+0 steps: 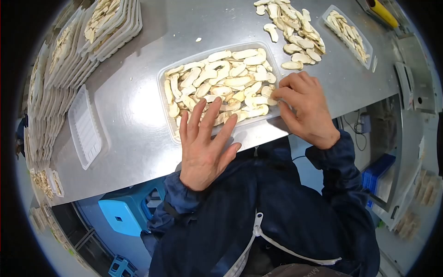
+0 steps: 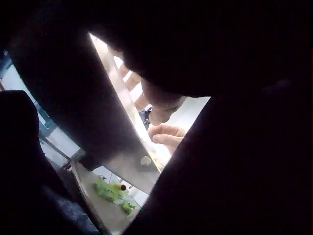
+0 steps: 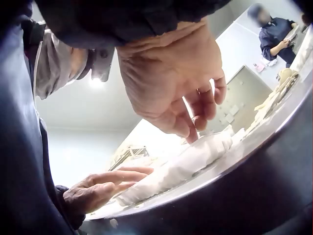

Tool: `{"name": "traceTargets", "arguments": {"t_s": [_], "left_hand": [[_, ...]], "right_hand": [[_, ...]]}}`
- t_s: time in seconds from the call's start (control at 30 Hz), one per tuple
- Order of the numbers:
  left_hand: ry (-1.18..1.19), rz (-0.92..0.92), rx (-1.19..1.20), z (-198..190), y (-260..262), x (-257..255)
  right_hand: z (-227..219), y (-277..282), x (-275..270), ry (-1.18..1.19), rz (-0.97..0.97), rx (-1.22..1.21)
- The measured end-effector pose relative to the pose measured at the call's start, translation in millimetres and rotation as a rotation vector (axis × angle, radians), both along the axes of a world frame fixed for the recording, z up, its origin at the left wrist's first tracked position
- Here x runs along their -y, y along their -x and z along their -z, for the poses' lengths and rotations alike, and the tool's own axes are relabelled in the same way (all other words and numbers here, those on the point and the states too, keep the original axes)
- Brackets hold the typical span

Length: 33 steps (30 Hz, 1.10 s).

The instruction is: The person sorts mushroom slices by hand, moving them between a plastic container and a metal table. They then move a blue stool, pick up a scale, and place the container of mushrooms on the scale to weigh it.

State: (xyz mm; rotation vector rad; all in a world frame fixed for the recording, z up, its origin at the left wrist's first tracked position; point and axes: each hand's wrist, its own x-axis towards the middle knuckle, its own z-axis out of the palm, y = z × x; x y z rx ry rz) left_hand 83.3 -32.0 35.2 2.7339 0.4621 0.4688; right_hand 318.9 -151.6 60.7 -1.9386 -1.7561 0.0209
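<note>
A clear plastic tray [image 1: 162,87] full of pale mushroom slices [image 1: 237,81] lies in front of me on the metal table. My left hand [image 1: 205,143] reaches over its near edge with spread, straight fingers, and the fingertips overlap the slices. At the tray's right side, my right hand [image 1: 307,106] bends its fingers downward. Thumb and forefinger come close together around the end of a mushroom slice [image 1: 266,100]. The right wrist view has the right hand [image 3: 178,83] above the tray's side, its fingertips partly hidden there. Dark fabric blocks most of the left wrist view.
Loose mushroom slices [image 1: 300,34] are heaped beyond the right hand, near a smaller filled tray [image 1: 328,21]. An unfilled tray [image 1: 85,129] lies left, before tall stacks of filled trays [image 1: 55,92]. A blue stool [image 1: 124,210] is below. Another person [image 3: 279,36] is in the background.
</note>
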Motion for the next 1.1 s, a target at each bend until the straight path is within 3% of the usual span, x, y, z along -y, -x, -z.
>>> {"name": "traceTargets", "arguments": {"t_s": [0.4, 0.5, 0.8, 1.03, 1.1], "left_hand": [[-0.001, 0.025, -0.023, -1, -4, 1], [0.001, 0.034, -0.025, -3, -6, 2], [-0.003, 0.021, -0.013, -1, -2, -2], [-0.074, -0.129, -0.013, -6, 19, -22], [-0.071, -0.164, -0.005, -7, 23, -26]], "right_hand": [[-8, 0, 6, -0.005, -0.001, 0.006], [-4, 7, 3, -0.049, -0.124, -0.009], [-3, 8, 2, -0.026, -0.130, -0.018], [-9, -19, -11, -0.157, 0.108, 0.092], [-9, -24, -19, -0.156, 0.093, 0.122]]}}
